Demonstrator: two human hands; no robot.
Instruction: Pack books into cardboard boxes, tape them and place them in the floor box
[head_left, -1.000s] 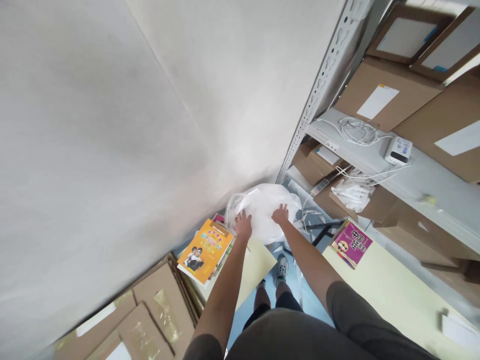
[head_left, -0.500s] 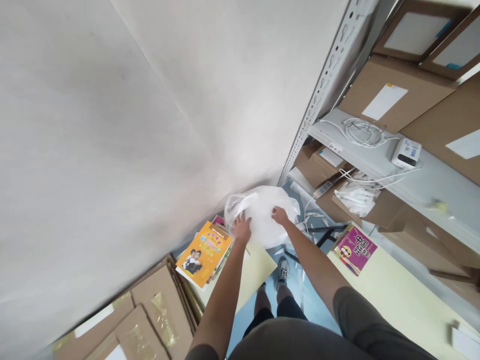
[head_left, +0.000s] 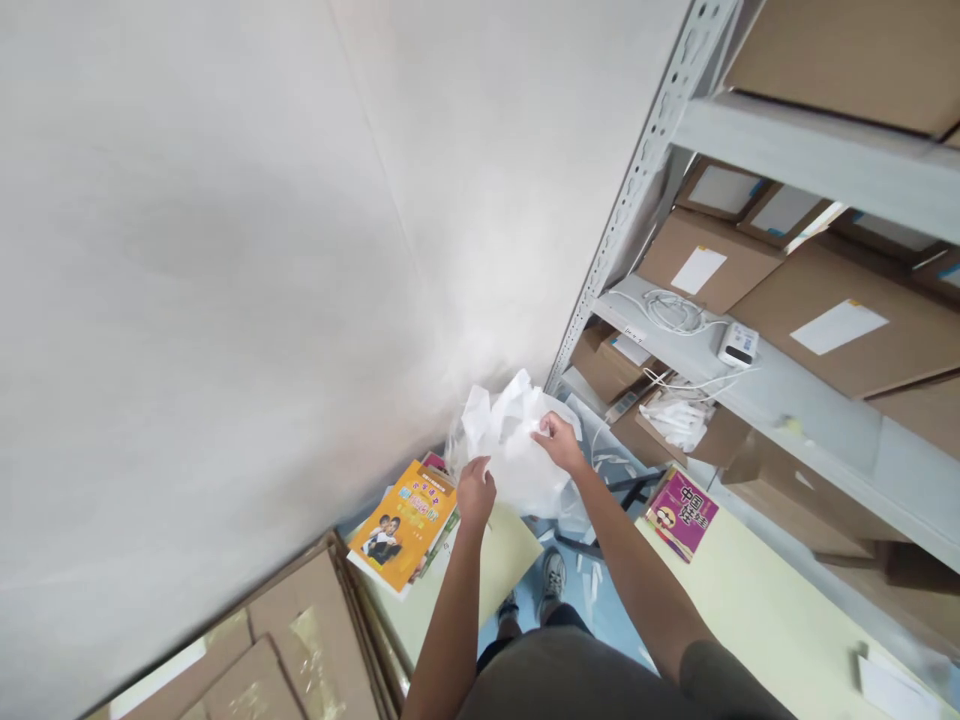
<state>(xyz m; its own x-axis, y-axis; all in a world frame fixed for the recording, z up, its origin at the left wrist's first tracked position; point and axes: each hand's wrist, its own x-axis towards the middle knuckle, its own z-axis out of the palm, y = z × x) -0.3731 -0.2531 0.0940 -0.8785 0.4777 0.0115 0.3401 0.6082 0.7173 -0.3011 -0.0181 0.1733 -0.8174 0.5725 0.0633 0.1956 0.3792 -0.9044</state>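
Observation:
A crumpled white plastic bag (head_left: 517, 465) stands by the foot of the wall, its upper part bunched into loose folds. My right hand (head_left: 559, 442) pinches the bag near its top right, thumb and fingers together. At the bag's left side, my left hand (head_left: 477, 490) has its fingers curled closed against the plastic; the exact grip is partly hidden by the back of the hand. Just left of that hand, an orange book (head_left: 406, 525) lies on top of a small pile on a pale yellow surface (head_left: 510, 560).
Flattened cardboard boxes (head_left: 277, 640) lean at the lower left. To the right, a pale yellow table (head_left: 757, 600) carries a purple book (head_left: 684, 513). Metal shelving (head_left: 795, 380) holds cartons, a coiled white cable (head_left: 675, 312) and a small white device (head_left: 739, 344). White scraps lie on the blue floor.
My left hand has gone from spread fingers to curled ones and sits lower. The bag's smooth rounded top has become loose, raised folds. The view has shifted, showing more of the shelving.

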